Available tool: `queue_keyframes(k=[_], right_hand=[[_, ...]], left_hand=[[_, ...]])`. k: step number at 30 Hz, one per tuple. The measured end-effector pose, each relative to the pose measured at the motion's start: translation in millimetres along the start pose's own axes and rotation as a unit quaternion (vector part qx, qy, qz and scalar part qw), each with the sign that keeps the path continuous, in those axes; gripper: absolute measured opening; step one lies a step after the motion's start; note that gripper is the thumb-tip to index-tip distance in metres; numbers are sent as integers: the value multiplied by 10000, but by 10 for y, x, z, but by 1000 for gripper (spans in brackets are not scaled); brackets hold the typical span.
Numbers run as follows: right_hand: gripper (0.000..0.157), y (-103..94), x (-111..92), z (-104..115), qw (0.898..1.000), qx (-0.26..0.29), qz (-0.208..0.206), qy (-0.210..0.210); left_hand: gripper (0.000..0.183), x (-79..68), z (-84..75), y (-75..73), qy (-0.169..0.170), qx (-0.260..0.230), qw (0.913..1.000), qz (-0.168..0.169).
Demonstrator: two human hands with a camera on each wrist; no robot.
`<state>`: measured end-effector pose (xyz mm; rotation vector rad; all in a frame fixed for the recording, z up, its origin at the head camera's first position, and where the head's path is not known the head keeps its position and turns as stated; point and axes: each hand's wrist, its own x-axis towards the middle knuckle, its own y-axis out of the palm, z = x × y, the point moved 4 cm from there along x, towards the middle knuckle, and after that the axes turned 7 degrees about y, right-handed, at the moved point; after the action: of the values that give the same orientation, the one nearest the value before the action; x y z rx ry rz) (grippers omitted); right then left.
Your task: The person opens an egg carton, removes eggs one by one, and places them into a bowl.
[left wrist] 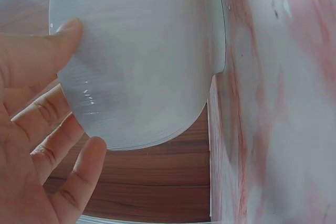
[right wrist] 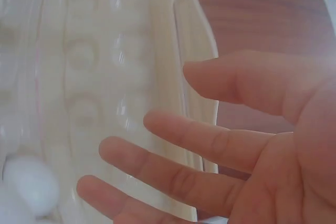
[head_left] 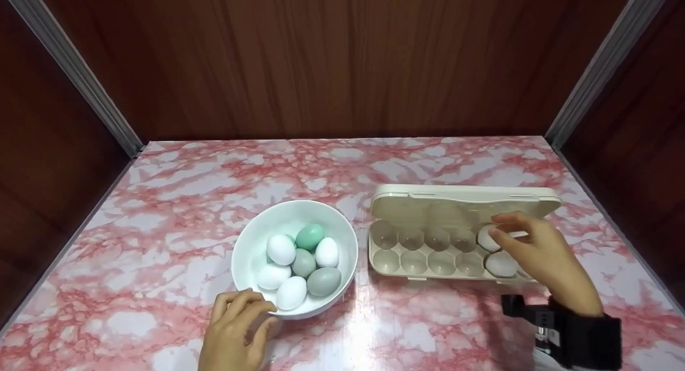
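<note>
A white bowl [head_left: 243,242] holds several eggs: white eggs [head_left: 291,293], grey eggs [head_left: 324,281] and green eggs [head_left: 310,236]. My left hand [head_left: 235,328] grips its near-left rim, thumb against the outer wall and fingers over the edge; the left wrist view shows the bowl's side [left wrist: 142,66] close up. On the right lies a cream egg carton [head_left: 393,273], its lid [head_left: 465,191] raised. White eggs [head_left: 501,265] sit in cups at its right end, partly hidden by my right hand [head_left: 540,248]. That hand hovers over them, fingers spread, holding nothing in the right wrist view.
Several cups [head_left: 441,263] along the carton's left and middle hold no eggs. A pink-and-white marbled tabletop [head_left: 187,183] lies under everything, with dark wooden panels [head_left: 342,66] around its back and sides. A black wrist mount [head_left: 578,333] is on the right forearm.
</note>
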<state>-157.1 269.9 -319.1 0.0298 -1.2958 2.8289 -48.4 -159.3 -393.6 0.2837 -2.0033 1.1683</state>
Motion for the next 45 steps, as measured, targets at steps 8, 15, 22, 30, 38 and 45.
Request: queue_keyframes(k=[8, 15, 22, 30, 38, 45], right_hand=[[45, 32, 3, -207, 9975, -299, 634, 89], [50, 163, 13, -258, 9877, -700, 1375, 265], [24, 328, 75, -226, 9860, -1164, 1056, 563], [22, 477, -4, -272, 9709, -2012, 509, 1198], [34, 459, 85, -243, 9682, -1935, 675, 1436], [20, 392, 101, -242, 9783, -1702, 536, 1050]], left_hand=[[28, -44, 19, -32, -7, 175, 9998, -29], [28, -22, 43, -67, 148, 204, 9996, -124], [30, -56, 64, -60, 318, 187, 9992, -134], [33, -162, 10, 62, 78, 240, 9997, 49], [27, -87, -5, 22, -9, 290, 9996, -2], [28, -31, 6, 7, 165, 167, 9996, -169]])
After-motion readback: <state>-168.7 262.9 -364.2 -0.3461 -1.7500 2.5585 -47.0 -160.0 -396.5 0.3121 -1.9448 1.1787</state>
